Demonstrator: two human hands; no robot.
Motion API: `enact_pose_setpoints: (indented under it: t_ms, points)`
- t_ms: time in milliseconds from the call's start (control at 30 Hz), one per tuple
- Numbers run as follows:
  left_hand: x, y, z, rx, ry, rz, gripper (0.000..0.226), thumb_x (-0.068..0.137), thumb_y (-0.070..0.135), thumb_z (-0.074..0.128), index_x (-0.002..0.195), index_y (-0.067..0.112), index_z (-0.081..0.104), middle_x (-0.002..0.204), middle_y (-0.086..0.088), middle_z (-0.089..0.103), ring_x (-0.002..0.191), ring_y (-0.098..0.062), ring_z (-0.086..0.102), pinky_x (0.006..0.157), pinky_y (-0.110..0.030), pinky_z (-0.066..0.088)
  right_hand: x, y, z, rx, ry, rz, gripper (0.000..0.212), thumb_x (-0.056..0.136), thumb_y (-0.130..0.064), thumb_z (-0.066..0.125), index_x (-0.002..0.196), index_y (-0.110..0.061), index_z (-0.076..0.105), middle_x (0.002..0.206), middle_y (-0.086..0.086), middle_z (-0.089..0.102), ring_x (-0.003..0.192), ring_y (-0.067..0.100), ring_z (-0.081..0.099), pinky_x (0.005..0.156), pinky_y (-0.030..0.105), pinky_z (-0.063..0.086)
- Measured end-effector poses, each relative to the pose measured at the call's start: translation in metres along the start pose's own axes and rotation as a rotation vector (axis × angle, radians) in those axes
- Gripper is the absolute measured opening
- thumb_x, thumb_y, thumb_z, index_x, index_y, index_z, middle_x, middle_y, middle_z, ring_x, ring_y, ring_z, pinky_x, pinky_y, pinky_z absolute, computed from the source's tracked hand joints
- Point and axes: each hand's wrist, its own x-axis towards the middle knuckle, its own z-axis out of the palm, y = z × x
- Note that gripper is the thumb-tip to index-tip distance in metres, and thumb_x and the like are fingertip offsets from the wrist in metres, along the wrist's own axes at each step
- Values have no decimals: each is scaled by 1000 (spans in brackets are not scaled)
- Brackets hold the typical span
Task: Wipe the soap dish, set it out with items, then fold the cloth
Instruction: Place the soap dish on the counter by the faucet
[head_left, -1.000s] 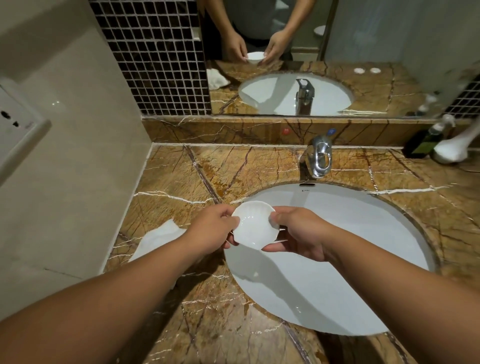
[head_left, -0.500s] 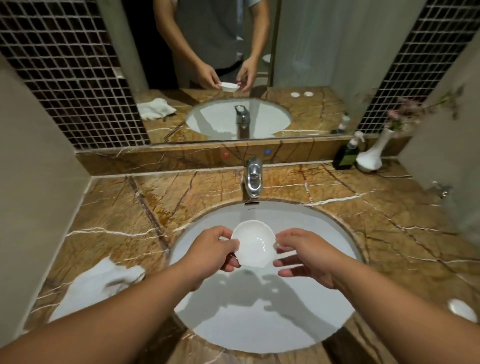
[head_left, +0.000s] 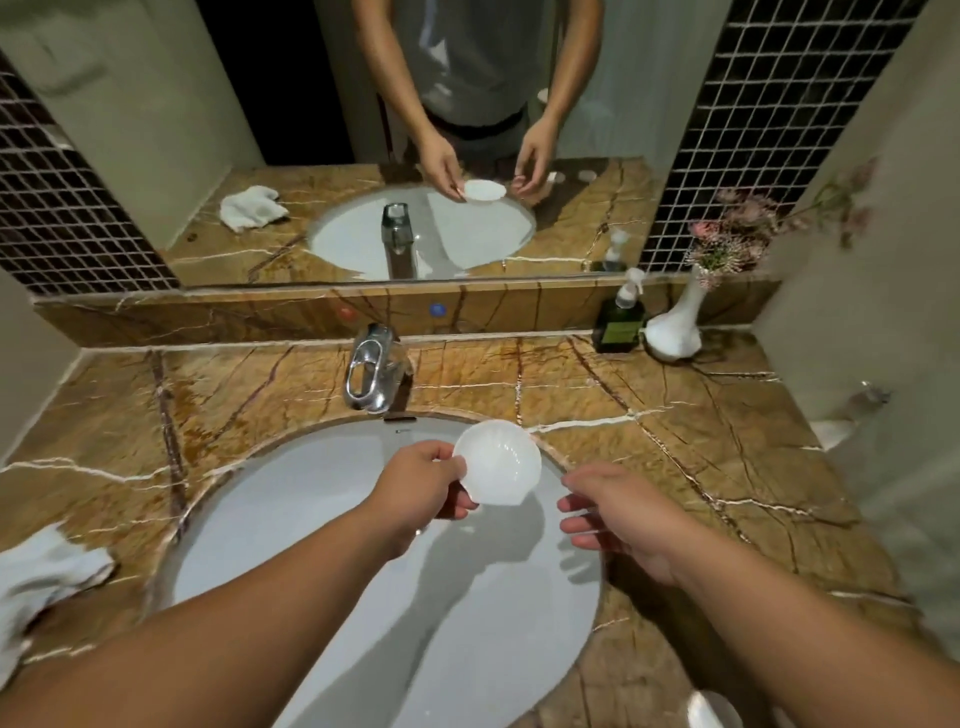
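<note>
A small white shell-shaped soap dish (head_left: 498, 462) is held above the right part of the white basin (head_left: 311, 519). My left hand (head_left: 421, 488) grips its left rim with thumb on top and fingers beneath. My right hand (head_left: 618, 514) is off the dish, a short way to its right, fingers spread and empty. A crumpled white cloth (head_left: 39, 582) lies on the marble counter at the far left edge.
A chrome tap (head_left: 371, 371) stands behind the basin. At the back right are a dark green pump bottle (head_left: 621, 322) and a white vase with pink flowers (head_left: 675, 327). A small white round object (head_left: 714, 709) sits at the counter's front right. The mirror spans the back wall.
My right hand has let go of the dish and drawn away to the right. The left hand now holds the dish alone, shifted right. The view has tilted up and right.
</note>
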Motion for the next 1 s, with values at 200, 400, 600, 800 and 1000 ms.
enact_pose_setpoints:
  t_ms: [200, 400, 600, 800, 1000]
  points:
    - [44, 22, 11, -74, 92, -27, 8, 95, 1, 50, 96, 5, 58, 68, -20, 64, 57, -27, 64, 60, -39, 57, 31, -20, -8, 5, -13, -9, 15, 92, -18, 55, 104, -13, 62, 90, 12, 66, 67, 21, 65, 70, 37, 59]
    - [86, 37, 14, -73, 134, -78, 14, 95, 1, 51, 108, 2, 56, 86, -25, 63, 58, -26, 64, 59, -39, 60, 65, -47, -8, 12, -21, -12, 15, 92, -12, 52, 105, -11, 60, 85, 13, 61, 63, 20, 59, 72, 38, 57]
    - [116, 49, 18, -75, 152, -117, 24, 94, 1, 51, 117, 5, 54, 89, -25, 66, 55, -23, 66, 54, -34, 57, 104, -73, -2, 2, 25, -14, 14, 91, -15, 53, 104, -13, 60, 89, 12, 57, 78, 23, 57, 76, 36, 57]
    - [140, 57, 23, -73, 165, -136, 19, 94, 2, 51, 111, 12, 54, 78, -22, 67, 59, -26, 67, 62, -40, 61, 145, -87, 6, 94, 79, 36, 13, 91, -24, 52, 83, -16, 59, 81, 6, 55, 73, 20, 51, 84, 40, 55]
    - [153, 56, 28, -10, 151, -137, 15, 92, -2, 51, 95, 9, 61, 67, -16, 66, 58, -28, 67, 65, -47, 61, 168, -87, 8, 217, 107, 63, 20, 92, -28, 58, 106, -15, 63, 105, 9, 67, 92, 22, 68, 71, 29, 60]
